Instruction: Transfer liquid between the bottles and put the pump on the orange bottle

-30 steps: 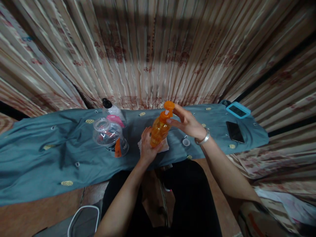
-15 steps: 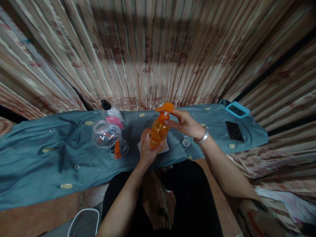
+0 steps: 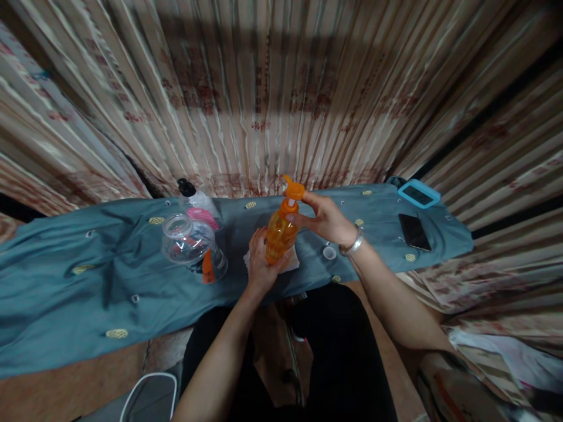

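An orange pump bottle [image 3: 280, 231] stands upright over a white tissue [image 3: 294, 264] on the blue-grey cloth [image 3: 88, 281]. My left hand [image 3: 260, 264] wraps around the bottle's lower body. My right hand [image 3: 324, 220] pinches the orange pump head [image 3: 292, 191] and its collar at the bottle's neck. A silver bangle sits on my right wrist. A small white cap [image 3: 329, 252] lies on the cloth just under my right wrist.
A clear plastic jar [image 3: 190, 246] with an orange label lies left of the bottle, and a clear bottle with a black cap and pink label [image 3: 199, 205] stands behind it. A dark phone [image 3: 414, 231] and a blue-framed device [image 3: 418, 194] lie at far right. Striped curtains hang behind.
The pump head has turned under my right fingers, its spout swinging from pointing right to pointing left and back. My left hand keeps its hold on the bottle's body.
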Available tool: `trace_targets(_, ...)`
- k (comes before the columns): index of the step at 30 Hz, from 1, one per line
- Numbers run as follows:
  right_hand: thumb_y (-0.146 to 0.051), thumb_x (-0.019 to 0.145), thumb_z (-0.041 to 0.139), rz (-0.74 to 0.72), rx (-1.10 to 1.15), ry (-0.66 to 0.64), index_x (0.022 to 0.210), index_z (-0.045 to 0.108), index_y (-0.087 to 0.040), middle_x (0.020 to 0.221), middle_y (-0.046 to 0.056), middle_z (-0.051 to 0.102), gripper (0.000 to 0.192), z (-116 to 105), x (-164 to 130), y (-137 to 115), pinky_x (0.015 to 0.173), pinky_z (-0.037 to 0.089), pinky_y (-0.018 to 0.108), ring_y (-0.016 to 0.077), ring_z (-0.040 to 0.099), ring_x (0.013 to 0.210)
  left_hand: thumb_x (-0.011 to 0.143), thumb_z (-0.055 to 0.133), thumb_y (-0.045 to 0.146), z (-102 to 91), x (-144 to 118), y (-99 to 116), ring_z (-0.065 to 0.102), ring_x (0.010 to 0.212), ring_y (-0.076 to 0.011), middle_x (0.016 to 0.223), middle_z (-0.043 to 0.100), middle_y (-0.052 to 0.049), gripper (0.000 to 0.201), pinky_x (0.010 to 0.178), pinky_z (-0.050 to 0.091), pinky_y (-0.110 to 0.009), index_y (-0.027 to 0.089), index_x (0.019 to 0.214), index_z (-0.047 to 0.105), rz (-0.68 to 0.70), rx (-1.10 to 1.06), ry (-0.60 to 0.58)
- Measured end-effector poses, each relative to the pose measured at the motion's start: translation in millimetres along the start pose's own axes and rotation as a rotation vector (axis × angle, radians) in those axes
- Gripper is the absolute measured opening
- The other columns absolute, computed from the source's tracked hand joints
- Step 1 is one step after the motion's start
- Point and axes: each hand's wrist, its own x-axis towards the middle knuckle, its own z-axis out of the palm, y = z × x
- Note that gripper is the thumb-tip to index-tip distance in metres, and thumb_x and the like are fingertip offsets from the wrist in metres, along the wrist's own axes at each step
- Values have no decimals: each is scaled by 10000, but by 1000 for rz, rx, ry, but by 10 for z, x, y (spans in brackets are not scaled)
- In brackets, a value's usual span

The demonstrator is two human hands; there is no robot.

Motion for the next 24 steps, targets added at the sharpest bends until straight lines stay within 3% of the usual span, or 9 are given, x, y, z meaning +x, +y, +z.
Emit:
trace_targets(4, -537, 716, 797, 15, -51, 106, 1047, 695, -216, 1208, 84, 688, 473, 47, -1, -11, 1096, 405, 441, 273, 592, 1222, 722, 764, 512, 0, 2, 17, 427, 1415, -320, 1415, 527, -124, 755, 1180, 370, -526, 238, 1351, 450, -20, -9, -5)
trace_targets(8, -577, 741, 758, -2, -15, 17, 1120, 678, -239, 1186, 54, 698, 514, -4, -11, 7, 1049, 454, 382, 230, 637, 1146, 713, 772, 506, 9, 2, 15, 436, 1408, -316, 1414, 527, -123, 763, 1176, 379, -517, 238, 1351, 452, -15, -11, 4)
trace_targets(11, -612, 793, 685, -8, -1, -10, 1028, 695, -242, 1067, 32, 723, 438, -1, -12, 25, 1014, 476, 360, 206, 667, 1058, 716, 768, 504, 8, 2, 17, 441, 1404, -311, 1401, 532, -121, 751, 1171, 388, -512, 238, 1345, 454, -17, 3, 7)
trace_targets(14, -587, 768, 724, 24, -45, 94, 920, 673, -223, 1010, 43, 705, 398, 76, -13, 24, 981, 481, 390, 221, 658, 1004, 728, 753, 512, -1, 1, 22, 432, 1411, -312, 1409, 521, -124, 749, 1177, 379, -514, 232, 1350, 443, -26, 4, -10)
trace_targets(18, -559, 689, 804, 55, -93, 200, 883, 643, -212, 1075, 78, 685, 430, 137, -29, 5, 1049, 417, 452, 270, 602, 1129, 725, 760, 494, -8, 2, 25, 434, 1411, -311, 1416, 523, -117, 754, 1173, 383, -518, 242, 1358, 437, -24, 5, -10)
trace_targets(22, -615, 736, 740, 43, -46, 88, 1064, 666, -217, 1121, 65, 702, 521, 58, -42, -3, 984, 480, 374, 227, 648, 1082, 711, 778, 481, -2, 6, 29, 446, 1403, -315, 1403, 537, -118, 749, 1169, 390, -517, 242, 1345, 458, -13, -2, 3)
trace_targets(24, -638, 781, 682, 28, -20, 28, 1066, 688, -236, 1078, 44, 723, 493, 27, -37, 2, 972, 495, 345, 206, 670, 1049, 709, 780, 481, 1, 7, 30, 447, 1401, -319, 1401, 539, -125, 747, 1170, 388, -520, 235, 1339, 464, -12, -8, 10)
